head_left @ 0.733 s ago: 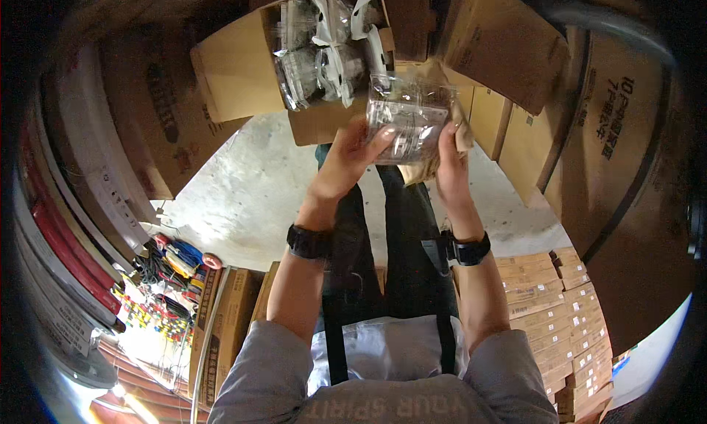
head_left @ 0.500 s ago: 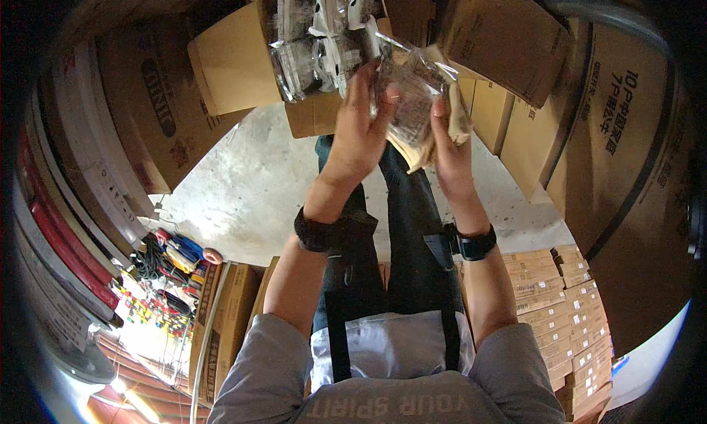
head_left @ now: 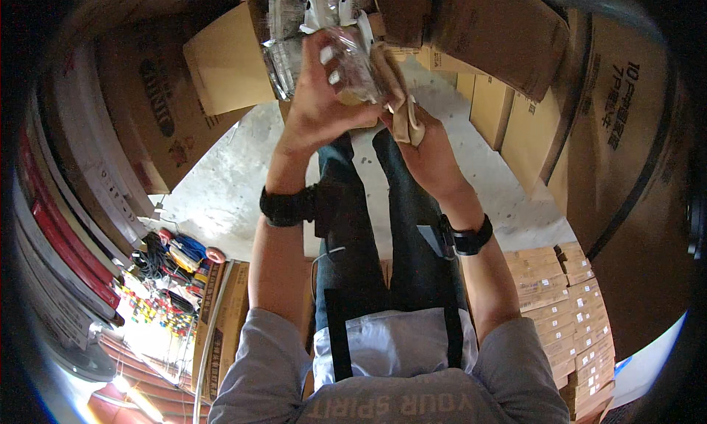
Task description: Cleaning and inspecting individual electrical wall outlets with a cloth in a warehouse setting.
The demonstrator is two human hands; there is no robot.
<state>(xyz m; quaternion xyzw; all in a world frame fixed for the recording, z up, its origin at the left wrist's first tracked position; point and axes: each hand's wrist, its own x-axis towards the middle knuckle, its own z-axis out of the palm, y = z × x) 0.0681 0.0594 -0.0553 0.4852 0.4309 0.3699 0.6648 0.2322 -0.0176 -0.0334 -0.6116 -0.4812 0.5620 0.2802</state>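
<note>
A clear plastic pack with a beige folded piece along its right side is up at the front of an open carton of similar packs. My left hand grips the pack from the left, fingers curled over it and thumb stretched toward the beige piece. My right hand holds the lower right, its fingers mostly hidden behind the beige piece. Black straps or devices circle both wrists.
Large cardboard boxes stand left and right. An open flap leans at upper right. Behind me are stacked small cartons, coiled cables and tools, and a long box. Concrete floor shows around my legs.
The pack and both hands have moved up and left, over the open carton's front. The pack has turned, and my right hand has swung partly behind the beige piece.
</note>
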